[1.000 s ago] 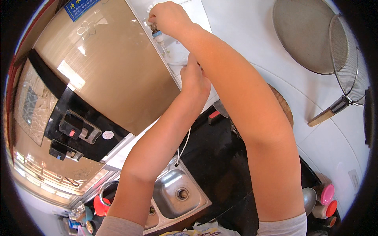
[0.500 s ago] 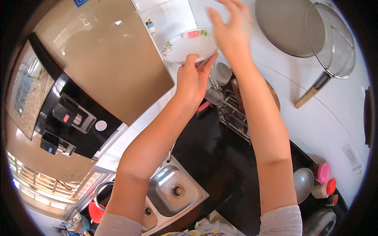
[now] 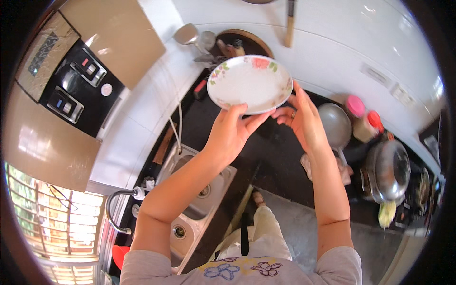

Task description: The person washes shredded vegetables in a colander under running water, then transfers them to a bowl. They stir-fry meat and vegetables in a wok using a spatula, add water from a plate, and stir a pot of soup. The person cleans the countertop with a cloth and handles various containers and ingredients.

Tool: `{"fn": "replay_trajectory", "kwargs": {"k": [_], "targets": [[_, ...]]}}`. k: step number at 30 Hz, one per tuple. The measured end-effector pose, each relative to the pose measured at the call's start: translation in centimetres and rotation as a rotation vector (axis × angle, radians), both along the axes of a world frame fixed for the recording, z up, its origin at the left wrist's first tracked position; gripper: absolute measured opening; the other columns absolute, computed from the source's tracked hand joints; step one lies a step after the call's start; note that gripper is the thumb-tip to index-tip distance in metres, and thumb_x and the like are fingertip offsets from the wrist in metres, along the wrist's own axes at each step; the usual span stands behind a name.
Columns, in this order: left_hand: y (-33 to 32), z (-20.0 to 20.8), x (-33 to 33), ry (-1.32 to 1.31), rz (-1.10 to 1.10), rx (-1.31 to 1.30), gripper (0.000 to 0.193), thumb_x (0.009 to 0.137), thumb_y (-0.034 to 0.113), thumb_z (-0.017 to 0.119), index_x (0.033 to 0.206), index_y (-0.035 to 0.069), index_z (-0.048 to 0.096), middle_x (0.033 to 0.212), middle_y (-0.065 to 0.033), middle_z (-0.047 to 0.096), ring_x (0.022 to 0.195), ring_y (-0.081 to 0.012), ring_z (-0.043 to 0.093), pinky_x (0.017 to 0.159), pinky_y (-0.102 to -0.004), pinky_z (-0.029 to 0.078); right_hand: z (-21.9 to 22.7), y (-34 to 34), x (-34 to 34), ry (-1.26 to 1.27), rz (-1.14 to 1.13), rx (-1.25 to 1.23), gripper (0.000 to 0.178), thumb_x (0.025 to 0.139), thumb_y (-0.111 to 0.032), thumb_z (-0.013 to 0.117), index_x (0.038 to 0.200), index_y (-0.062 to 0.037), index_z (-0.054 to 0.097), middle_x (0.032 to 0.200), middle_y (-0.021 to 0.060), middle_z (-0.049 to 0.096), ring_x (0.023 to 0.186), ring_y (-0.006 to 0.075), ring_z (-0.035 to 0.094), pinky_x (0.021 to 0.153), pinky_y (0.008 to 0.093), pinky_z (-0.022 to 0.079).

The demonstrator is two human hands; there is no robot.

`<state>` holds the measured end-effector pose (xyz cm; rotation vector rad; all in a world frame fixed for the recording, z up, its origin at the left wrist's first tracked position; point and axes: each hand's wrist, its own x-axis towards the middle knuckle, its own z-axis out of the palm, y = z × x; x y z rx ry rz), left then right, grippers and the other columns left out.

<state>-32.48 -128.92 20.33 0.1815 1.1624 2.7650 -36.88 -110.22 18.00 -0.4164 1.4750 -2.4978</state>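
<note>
A round white plate (image 3: 251, 84) with red flowers and green leaves round its rim is held up above the black counter. My left hand (image 3: 231, 130) grips its near edge, thumb over the rim and fingers underneath. At the plate's right edge is my right hand (image 3: 304, 118), with a ring on one finger. Its fingers curve round the rim and seem to touch it; part of that contact is hidden behind the plate.
Below left lies a double steel sink (image 3: 187, 213) with a curved tap (image 3: 111, 209). Ladles (image 3: 186, 34) stand behind the plate. To the right are a metal pan (image 3: 335, 124), lidded jars (image 3: 368, 126) and a large lidded pot (image 3: 387, 168). A water dispenser (image 3: 78, 80) is at upper left.
My view has swung down and right, away from the hanging strainer. My right hand has come down from up near the wall to the plate's right rim. My left hand still holds the plate.
</note>
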Motion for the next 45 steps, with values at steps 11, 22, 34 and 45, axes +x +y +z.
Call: {"fn": "replay_trajectory", "kwargs": {"k": [11, 22, 34, 45], "targets": [[15.7, -6.2, 22.0, -0.187, -0.517, -0.103, 0.056, 0.093, 0.008, 0.048, 0.144, 0.005, 0.024, 0.143, -0.0140, 0.040, 0.128, -0.0318, 0.047, 0.109, -0.0496, 0.041, -2.6, 18.2, 31.6, -0.274, -0.511, 0.013, 0.053, 0.098, -0.014, 0.045, 0.148, -0.0035, 0.032, 0.117, 0.0107, 0.060, 0.091, 0.0181, 0.062, 0.080, 0.0343, 0.053], [40.0, -11.0, 37.1, -0.195, -0.846, -0.179, 0.053, 0.091, 0.010, 0.051, 0.140, 0.003, 0.034, 0.136, -0.0142, 0.049, 0.122, -0.0304, 0.053, 0.103, -0.0476, 0.046, -4.6, 39.0, 54.7, -0.400, -0.807, 0.070, 0.052, 0.098, -0.008, 0.049, 0.147, -0.0011, 0.031, 0.119, 0.0127, 0.061, 0.097, 0.0161, 0.063, 0.085, 0.0289, 0.054], [71.9, -11.5, 41.7, -0.179, -1.068, -0.140, 0.053, 0.091, 0.010, 0.051, 0.140, 0.003, 0.034, 0.136, -0.0144, 0.048, 0.122, -0.0290, 0.053, 0.105, -0.0465, 0.046, -5.3, 66.8, 62.3, -0.410, -1.137, 0.067, 0.052, 0.097, -0.006, 0.052, 0.145, 0.0021, 0.034, 0.115, 0.0132, 0.062, 0.095, 0.0160, 0.063, 0.080, 0.0298, 0.057], [100.8, -11.9, 34.4, -0.112, -1.210, -0.131, 0.057, 0.088, 0.011, 0.052, 0.142, 0.004, 0.032, 0.137, -0.0134, 0.047, 0.125, -0.0285, 0.051, 0.105, -0.0442, 0.045, -5.5, 93.7, 56.8, -0.345, -1.260, 0.082, 0.050, 0.096, -0.005, 0.052, 0.143, 0.0032, 0.036, 0.115, 0.0139, 0.062, 0.095, 0.0180, 0.065, 0.081, 0.0302, 0.057]]}}
